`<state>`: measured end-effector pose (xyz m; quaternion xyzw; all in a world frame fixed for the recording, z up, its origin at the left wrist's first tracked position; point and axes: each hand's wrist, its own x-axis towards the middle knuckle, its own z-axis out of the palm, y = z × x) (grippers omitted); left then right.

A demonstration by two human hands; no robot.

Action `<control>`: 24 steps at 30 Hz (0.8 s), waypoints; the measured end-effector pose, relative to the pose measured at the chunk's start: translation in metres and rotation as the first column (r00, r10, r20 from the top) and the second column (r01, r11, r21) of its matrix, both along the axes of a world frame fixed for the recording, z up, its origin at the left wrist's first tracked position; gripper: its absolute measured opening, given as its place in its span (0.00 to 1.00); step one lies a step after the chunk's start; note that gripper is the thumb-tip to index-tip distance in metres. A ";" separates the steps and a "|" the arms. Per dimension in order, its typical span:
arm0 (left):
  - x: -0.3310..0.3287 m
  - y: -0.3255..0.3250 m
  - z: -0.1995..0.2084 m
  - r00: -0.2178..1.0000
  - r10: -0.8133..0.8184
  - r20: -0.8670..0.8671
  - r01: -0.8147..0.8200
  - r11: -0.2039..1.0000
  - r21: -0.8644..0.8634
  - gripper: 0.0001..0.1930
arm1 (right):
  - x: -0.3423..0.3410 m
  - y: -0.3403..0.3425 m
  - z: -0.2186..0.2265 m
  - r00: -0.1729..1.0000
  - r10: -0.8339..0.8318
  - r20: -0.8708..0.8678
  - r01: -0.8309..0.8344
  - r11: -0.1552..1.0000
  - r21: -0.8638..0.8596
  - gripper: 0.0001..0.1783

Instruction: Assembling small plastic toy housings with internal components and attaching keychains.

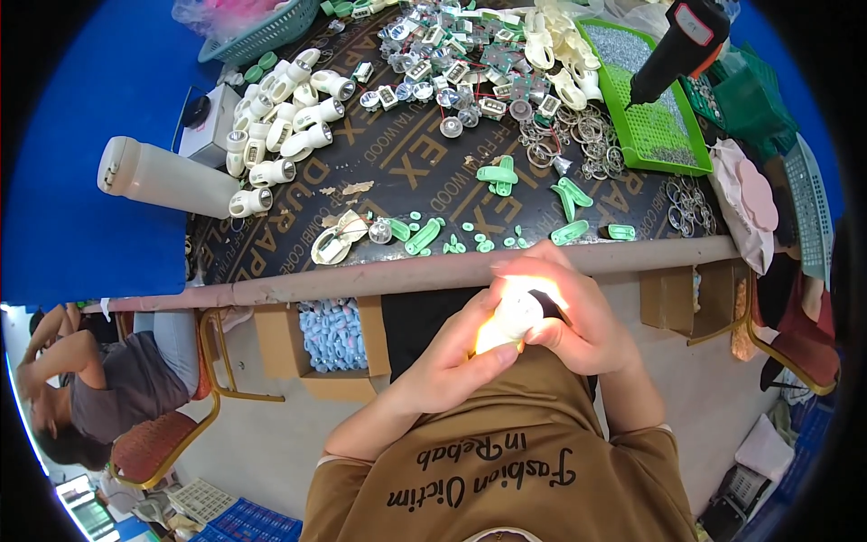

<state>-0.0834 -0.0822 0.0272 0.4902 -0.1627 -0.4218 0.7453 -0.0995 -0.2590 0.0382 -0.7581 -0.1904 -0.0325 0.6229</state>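
In front of my chest I hold a small white flashlight (515,320) between both hands. It is lit, and its glare washes out much of its shape. My left hand (450,357) is closed round its left side, the thumb along the lower edge. My right hand (585,327) wraps the right side, with the thumb pressed near the bright part. Beyond my hands, along the table edge, lie small green plastic pieces (423,237). An opened white flashlight casing (337,239) rests farther left, next to a clear lens piece (380,231).
White flashlights (298,140) cluster at the left beside a white cylinder (176,176). Circuit boards with lenses (452,68) pile up at the back. A green tray (664,144) sits right, under a black power screwdriver (677,54). Key rings (587,144) lie nearby. A person (117,379) sits left.
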 end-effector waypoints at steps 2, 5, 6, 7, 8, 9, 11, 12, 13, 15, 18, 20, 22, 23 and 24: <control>0.003 -0.001 0.002 1.000 -0.030 0.000 0.030 0.999 -0.045 0.32 | 0.003 -0.002 0.002 0.998 0.035 0.047 -0.034 0.999 -0.010 0.28; 0.003 -0.002 0.003 1.000 -0.015 -0.005 0.015 0.999 -0.042 0.33 | 0.003 -0.002 0.002 0.994 0.068 0.084 -0.066 0.998 -0.021 0.30; 0.003 -0.001 0.002 1.000 -0.014 -0.005 0.014 0.999 -0.043 0.33 | 0.003 -0.002 0.002 0.995 0.066 0.075 -0.065 0.998 -0.020 0.30; 0.004 -0.001 0.002 1.000 -0.019 -0.015 0.018 0.999 -0.051 0.33 | 0.003 -0.002 0.001 0.995 0.068 0.076 -0.066 0.998 -0.021 0.30; 0.004 -0.001 0.002 0.999 -0.023 -0.025 0.022 0.998 -0.059 0.34 | 0.004 -0.002 0.001 0.995 0.066 0.078 -0.065 0.998 -0.022 0.31; 0.004 -0.001 0.001 1.000 -0.021 -0.023 0.020 0.998 -0.059 0.34 | 0.004 -0.002 0.001 0.995 0.066 0.079 -0.064 0.998 -0.024 0.31; 0.005 -0.002 0.001 0.999 -0.026 -0.020 0.025 0.998 -0.065 0.34 | 0.004 -0.002 0.000 0.996 0.055 0.070 -0.054 0.998 -0.021 0.30; 0.005 -0.002 0.001 1.000 -0.023 -0.018 0.022 0.998 -0.066 0.34 | 0.004 -0.002 0.000 0.997 0.043 0.059 -0.042 0.999 -0.017 0.30; 0.004 -0.002 0.001 1.000 -0.009 -0.029 0.007 0.997 -0.072 0.33 | 0.004 -0.002 0.000 0.997 0.046 0.060 -0.045 0.999 -0.017 0.30; 0.003 -0.001 0.000 0.999 0.011 -0.039 -0.014 0.997 -0.077 0.32 | 0.004 -0.002 -0.002 0.998 0.041 0.049 -0.040 0.999 -0.012 0.29; 0.004 0.002 -0.006 0.999 0.024 0.023 -0.023 0.999 -0.046 0.26 | 0.002 0.004 -0.008 0.998 -0.057 0.031 0.053 0.992 0.113 0.28; 0.008 0.002 -0.010 0.948 0.092 0.304 -0.096 0.995 0.000 0.20 | -0.003 0.002 -0.016 0.989 -0.094 -0.111 0.115 0.973 0.202 0.27; 0.011 0.007 -0.006 0.870 0.043 0.491 -0.113 0.987 0.113 0.17 | -0.010 -0.004 -0.017 0.935 0.097 -0.342 0.029 0.938 0.345 0.23; 0.012 0.008 -0.008 0.797 -0.003 0.604 -0.129 0.976 0.174 0.18 | -0.016 -0.007 -0.016 0.838 0.240 -0.490 -0.014 0.907 0.421 0.23; 0.011 0.005 -0.008 0.738 0.007 0.675 -0.154 0.975 0.158 0.15 | -0.019 -0.005 -0.018 0.773 0.360 -0.522 -0.040 0.849 0.527 0.26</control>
